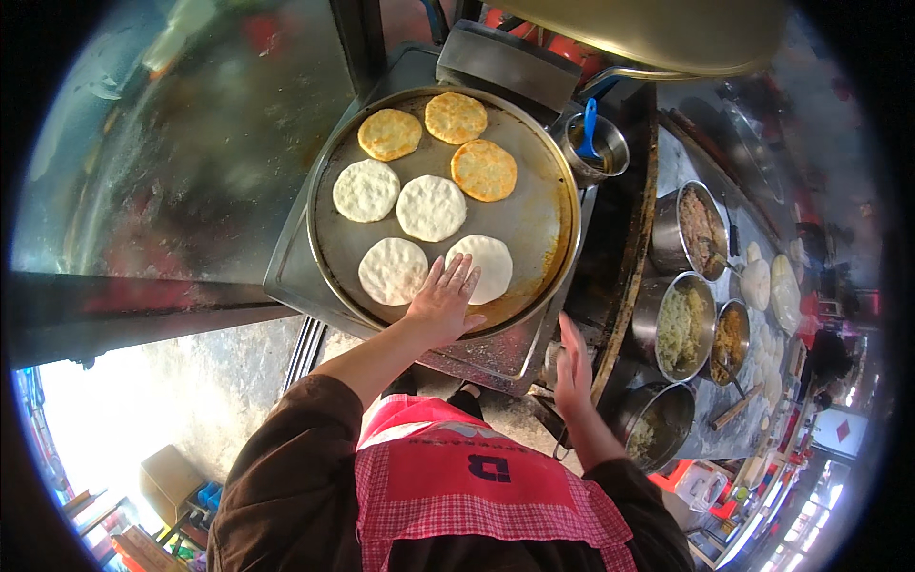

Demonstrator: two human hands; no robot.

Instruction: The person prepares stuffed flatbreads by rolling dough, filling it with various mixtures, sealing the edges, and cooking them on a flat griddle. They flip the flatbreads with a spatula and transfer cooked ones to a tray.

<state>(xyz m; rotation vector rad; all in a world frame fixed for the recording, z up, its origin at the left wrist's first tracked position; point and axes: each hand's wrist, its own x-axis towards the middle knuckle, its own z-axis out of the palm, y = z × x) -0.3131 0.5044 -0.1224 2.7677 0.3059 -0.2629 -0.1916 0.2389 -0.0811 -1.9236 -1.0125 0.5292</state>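
Note:
My left hand (444, 299) lies flat on a pale round flatbread (495, 266), its fingertips on the dough's left part and its palm over the near rim of a large round griddle pan (532, 236). Just left of those fingers is another pale flatbread (392, 272). Two more uncooked rounds, one at the left (366, 190) and one mid-pan (431, 208), sit farther up. Three golden-browned flatbreads (484, 170) occupy the far part. My right hand (574, 368), slightly blurred and seen edge-on, hovers outside the pan's lower right with nothing in it.
A metal pot (618, 143) with a blue-handled brush (590, 129) stands right of the pan. Several steel pots of filling, one with shredded greens (679, 329), line the right-hand counter, beside dough pieces and a rolling pin (738, 407). A large round lid (665, 32) overhangs the top.

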